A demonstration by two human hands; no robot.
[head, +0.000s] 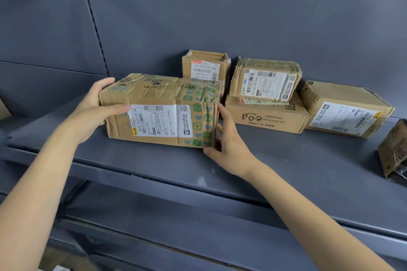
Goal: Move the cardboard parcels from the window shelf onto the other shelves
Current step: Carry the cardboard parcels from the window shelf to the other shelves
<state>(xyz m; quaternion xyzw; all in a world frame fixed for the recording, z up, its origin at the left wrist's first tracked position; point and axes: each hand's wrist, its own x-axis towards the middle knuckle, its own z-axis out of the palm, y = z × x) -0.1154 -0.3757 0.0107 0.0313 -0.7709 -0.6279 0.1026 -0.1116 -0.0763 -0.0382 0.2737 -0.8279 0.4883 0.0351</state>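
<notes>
- Hands bracket a taped parcel (160, 112) on the grey shelf (286, 160), its long axis running left to right between them.
- Left hand (94, 110) grips the left end, thumb on top; right hand (231, 147) lies flat against the right end, fingers (223, 114) straight.
- Behind and to the right: four more parcels, one stacked (265, 79) on a flat carton (266, 114).

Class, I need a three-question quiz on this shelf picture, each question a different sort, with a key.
1. True or false: the left hand and right hand sit at opposite ends of the green-taped parcel.
2. How many parcels form the stack beside it? A) two B) four
3. Fill in: the bottom parcel of that stack is printed "MADE IN ____".

Key: 1 true; 2 A, the small parcel lies on the bottom one; 3 CHINA.
</notes>
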